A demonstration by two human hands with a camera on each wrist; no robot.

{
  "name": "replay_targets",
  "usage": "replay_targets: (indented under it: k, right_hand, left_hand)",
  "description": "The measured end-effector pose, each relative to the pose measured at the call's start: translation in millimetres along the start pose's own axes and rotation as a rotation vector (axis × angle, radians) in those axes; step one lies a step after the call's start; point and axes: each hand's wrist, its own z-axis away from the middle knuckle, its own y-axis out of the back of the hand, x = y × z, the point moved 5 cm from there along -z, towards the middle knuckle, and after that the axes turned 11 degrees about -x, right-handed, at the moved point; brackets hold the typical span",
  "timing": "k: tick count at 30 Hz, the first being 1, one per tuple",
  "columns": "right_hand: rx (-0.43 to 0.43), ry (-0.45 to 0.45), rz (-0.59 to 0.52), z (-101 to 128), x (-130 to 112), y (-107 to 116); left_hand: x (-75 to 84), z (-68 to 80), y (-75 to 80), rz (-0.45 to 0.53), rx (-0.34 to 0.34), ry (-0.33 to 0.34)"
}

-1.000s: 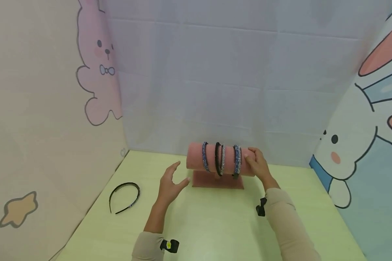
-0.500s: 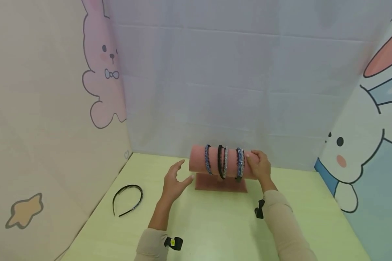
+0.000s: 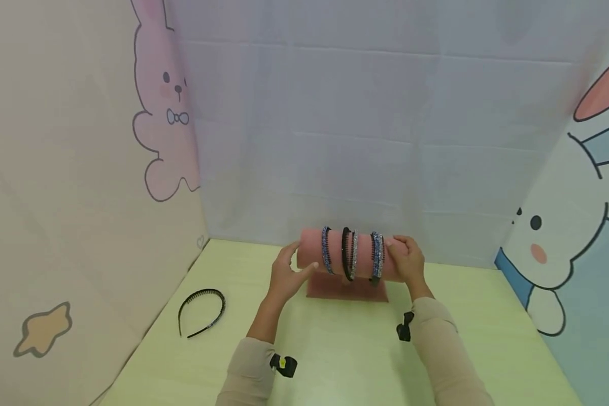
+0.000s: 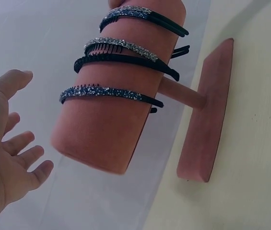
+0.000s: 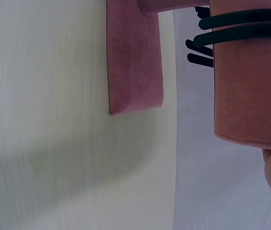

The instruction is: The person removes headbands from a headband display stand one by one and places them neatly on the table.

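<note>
Pink roll (image 3: pixel 362 254) between both hands: left fingers (image 4: pixel 27 153) spread, right fingers (image 3: pixel 403 248) clasping its end.

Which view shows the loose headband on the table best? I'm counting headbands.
The head view: the black headband lies whole on the table, left of the left hand. Neither wrist view shows it.

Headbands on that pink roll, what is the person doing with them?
A person stands at a green table with a pink roll stand that carries several sparkly and black headbands. The right hand rests on the roll's right end. The left hand is open beside its left end; the wrist view shows a gap. One more black headband lies on the table to the left.
</note>
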Motion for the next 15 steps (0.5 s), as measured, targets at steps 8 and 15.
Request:
replay_targets:
  k: [8,15]
  right_hand:
    - [0.014,-0.051,-0.027,3.5,4.3,2.9]
    - [-0.006,-0.078,-0.048,2.5,4.9,0.0]
  left_hand:
    - [1.7,-21.3,-9.9,-0.037,-0.035,-0.017]
    - [-0.5,-37.3,-12.7,-0.028,-0.059,0.023]
